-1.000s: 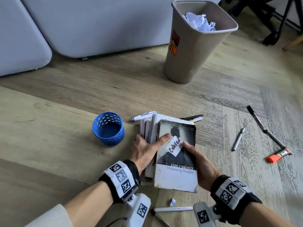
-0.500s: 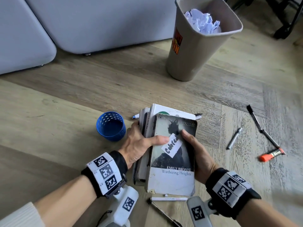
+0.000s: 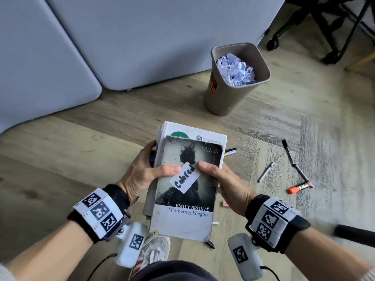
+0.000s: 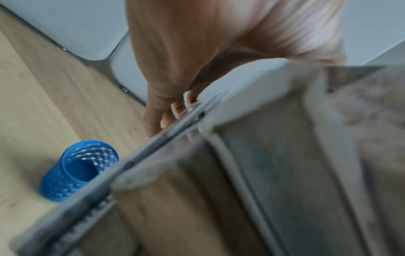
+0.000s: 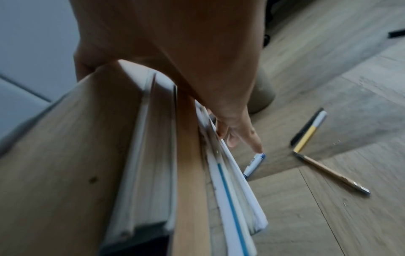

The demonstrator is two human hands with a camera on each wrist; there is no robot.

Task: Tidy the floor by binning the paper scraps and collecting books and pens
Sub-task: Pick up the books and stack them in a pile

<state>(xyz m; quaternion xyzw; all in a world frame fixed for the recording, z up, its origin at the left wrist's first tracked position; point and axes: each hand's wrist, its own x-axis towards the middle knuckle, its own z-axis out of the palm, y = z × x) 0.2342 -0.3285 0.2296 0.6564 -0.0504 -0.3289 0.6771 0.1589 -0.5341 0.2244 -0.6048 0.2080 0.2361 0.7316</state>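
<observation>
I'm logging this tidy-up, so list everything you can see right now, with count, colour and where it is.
stack of books: several, top one dark-covered Wuthering Heights with a white handwritten label, held up off the floor
waste bin: one, beige, on the floor by the sofa
crumpled paper: a heap, white, inside the bin
sofa: one, grey, at the back
pen cup: one, blue, perforated, on the floor at left
pens and markers: several, black, silver and orange, loose on the floor at right
shoe: one, white, below the books
left hand: grip on the stack's left edge
right hand: grip on the stack's right edge
</observation>
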